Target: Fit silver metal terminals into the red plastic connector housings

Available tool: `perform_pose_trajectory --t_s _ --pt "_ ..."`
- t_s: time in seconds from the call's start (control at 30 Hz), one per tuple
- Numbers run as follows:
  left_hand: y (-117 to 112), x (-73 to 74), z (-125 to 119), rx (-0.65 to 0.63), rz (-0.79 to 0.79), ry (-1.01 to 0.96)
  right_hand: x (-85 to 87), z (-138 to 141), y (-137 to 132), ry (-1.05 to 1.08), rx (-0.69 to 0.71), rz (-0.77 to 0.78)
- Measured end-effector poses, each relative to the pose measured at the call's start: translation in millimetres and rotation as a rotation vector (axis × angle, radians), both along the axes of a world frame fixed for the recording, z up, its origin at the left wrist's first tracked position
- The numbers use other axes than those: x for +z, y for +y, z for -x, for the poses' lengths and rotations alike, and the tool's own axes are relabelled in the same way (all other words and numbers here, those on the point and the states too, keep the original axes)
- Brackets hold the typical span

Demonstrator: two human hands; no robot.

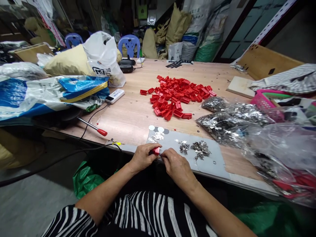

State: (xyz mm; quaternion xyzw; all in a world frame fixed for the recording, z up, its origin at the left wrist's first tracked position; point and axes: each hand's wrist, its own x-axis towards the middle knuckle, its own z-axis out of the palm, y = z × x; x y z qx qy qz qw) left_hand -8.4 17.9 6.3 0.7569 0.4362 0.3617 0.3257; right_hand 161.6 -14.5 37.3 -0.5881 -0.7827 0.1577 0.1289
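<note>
At the table's front edge, my left hand (142,157) is closed on a small red plastic housing (156,150). My right hand (175,164) meets it from the right, thumb and fingers pinched together at the housing's end. What lies in that pinch is too small and hidden to make out. Just beyond my hands a grey mat (170,141) carries a pile of small silvery metal pieces (156,137), a smaller metal heap (184,147) and a darker metal heap (201,149). Farther back lies a wide pile of similar red housings (177,93).
Clear bags of metal parts (222,123) crowd the right side, near a pink basket (264,98). On the left are a red-tipped metal rod (101,132), a white power bank (115,96) with a cable, and large sacks (49,95). A black cable (61,160) crosses the front left.
</note>
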Motion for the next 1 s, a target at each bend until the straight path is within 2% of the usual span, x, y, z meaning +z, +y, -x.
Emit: perform_pose_trajectory --t_s 0.17,0.37,0.57,0.8,1.0 --pt "2 0.7 3 -0.013 0.063 -0.029 -7.4 -5 0 0.072 0.028 -0.03" --pt "4 -0.2 4 -0.021 0.09 -0.049 -8.0 -9 5 0.072 0.039 -0.023" --pt "5 -2.1 6 -0.015 0.131 -0.081 -8.4 -15 8 0.157 0.083 0.008" --pt "8 -2.7 12 -0.114 0.259 -0.187 -1.1 -23 5 0.219 0.066 0.016" --pt "9 1.6 13 -0.16 0.286 -0.201 -5.1 -25 0 0.206 0.101 0.003"
